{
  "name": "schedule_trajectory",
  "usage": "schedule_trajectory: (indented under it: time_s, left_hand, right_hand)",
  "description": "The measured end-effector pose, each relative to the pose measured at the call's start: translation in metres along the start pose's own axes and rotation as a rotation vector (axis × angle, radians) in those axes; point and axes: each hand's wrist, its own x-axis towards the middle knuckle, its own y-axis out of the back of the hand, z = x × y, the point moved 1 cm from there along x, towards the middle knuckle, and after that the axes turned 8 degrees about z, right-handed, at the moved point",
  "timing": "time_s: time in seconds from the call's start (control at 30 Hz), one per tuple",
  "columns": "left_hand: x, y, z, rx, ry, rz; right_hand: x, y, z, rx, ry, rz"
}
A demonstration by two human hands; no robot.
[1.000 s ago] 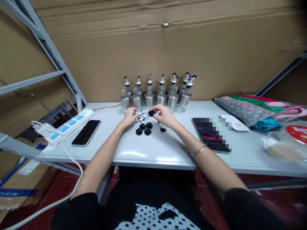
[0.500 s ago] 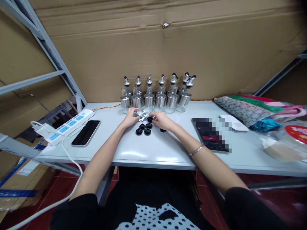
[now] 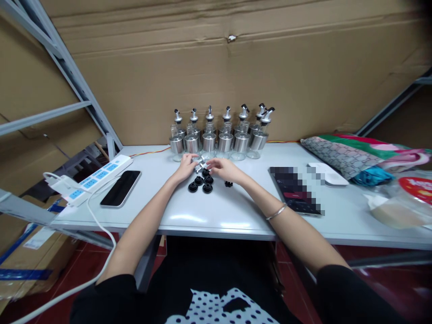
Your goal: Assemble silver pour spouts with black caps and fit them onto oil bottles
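Note:
My left hand [image 3: 186,167] lies at the left side of a small heap of silver pourer spouts [image 3: 201,165], its fingers stretched and loosely curved beside them. Facing it, my right hand [image 3: 225,169] has its fingers apart at the heap's right edge, close to a black rubber stopper [image 3: 205,173]. I see nothing held in either hand, though some spouts are partly hidden by the fingers. Nearer to me several black stoppers [image 3: 199,181] sit in a loose cluster. Small black caps [image 3: 228,183] lie under my right wrist.
Behind my hands stand two rows of glass bottles with steel sleeves [image 3: 209,143]; the visible pourers top several. A power strip [image 3: 97,177] and phone [image 3: 120,189] lie left. At right are another phone [image 3: 293,189], a white tray [image 3: 332,175], fabric [image 3: 351,155] and a tape roll [image 3: 394,209].
The black stopper at my right fingers has shifted left and toward me, joining the cluster. My right fingers have come off it and moved slightly left. Other stoppers shifted a little.

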Motion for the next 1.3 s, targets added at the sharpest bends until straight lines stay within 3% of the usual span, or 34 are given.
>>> schedule_trajectory:
  time_s: [0.17, 0.27, 0.43, 0.63, 0.77, 0.93, 1.07, 1.2, 1.3]
  left_hand:
    - [-0.004, 0.001, 0.002, 0.062, -0.011, -0.104]
    - [-0.005, 0.004, 0.001, 0.069, -0.017, -0.123]
    - [-0.004, 0.001, 0.001, 0.138, -0.086, -0.073]
    - [-0.005, -0.002, -0.003, 0.164, -0.191, -0.024]
    - [-0.005, 0.006, 0.001, 0.162, -0.240, -0.042]
    - [-0.002, 0.033, 0.006, 0.129, -0.201, -0.130]
    - [0.000, 0.046, 0.002, 0.141, -0.125, -0.262]
    - [0.000, 0.043, 0.001, 0.120, -0.070, -0.232]
    - [-0.001, 0.039, 0.004, 0.149, -0.121, -0.197]
  right_hand:
    - [0.001, 0.010, -0.004, -0.149, -0.122, 0.223]
    - [0.001, 0.012, -0.004, -0.228, -0.148, 0.183]
    - [0.001, 0.006, -0.004, -0.195, -0.070, 0.060]
    - [0.002, 0.001, 0.000, -0.106, -0.005, -0.001]
    - [0.003, 0.003, 0.003, -0.087, -0.034, 0.017]
    - [0.003, 0.010, 0.000, -0.086, -0.134, 0.139]
    - [0.001, 0.011, -0.005, -0.039, -0.129, 0.116]
    - [0.000, 0.005, -0.005, 0.008, -0.106, 0.064]
    - [0.001, 0.000, -0.002, 0.034, -0.082, 0.060]
